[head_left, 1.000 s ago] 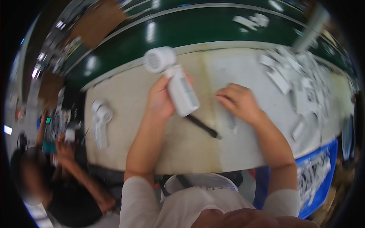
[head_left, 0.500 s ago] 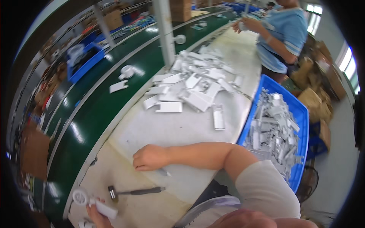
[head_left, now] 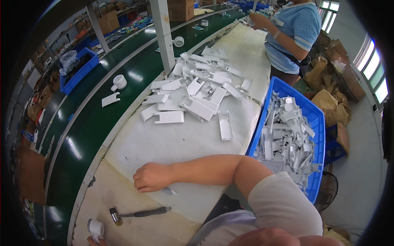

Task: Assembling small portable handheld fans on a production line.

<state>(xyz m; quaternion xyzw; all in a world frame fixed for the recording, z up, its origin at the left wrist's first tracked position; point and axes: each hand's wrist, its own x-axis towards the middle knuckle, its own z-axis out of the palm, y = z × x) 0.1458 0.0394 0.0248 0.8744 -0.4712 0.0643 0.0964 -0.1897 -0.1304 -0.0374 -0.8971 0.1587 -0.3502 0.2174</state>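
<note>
At the lower left edge, my left hand grips a white plastic part with a round, cup-like head; most of the hand is out of the picture. My right hand rests closed on the worktable, arm stretched across it. What its fingers hold, if anything, is hidden. A small greyish, see-through piece lies beside its wrist. Between my hands lies a small hammer with a dark handle and brass-coloured head. Beyond, white rectangular plastic housings are heaped; one housing lies apart.
To the right stands a blue crate full of grey-white plastic parts. A green conveyor belt runs along the left, carrying a white round part and a flat housing. A post rises beside it. A co-worker stands at the far end.
My left hand has dropped lower toward the picture's edge and turned the white part, so its round head faces another way. My right hand stays closed on the table. The whole view has shifted slightly.
</note>
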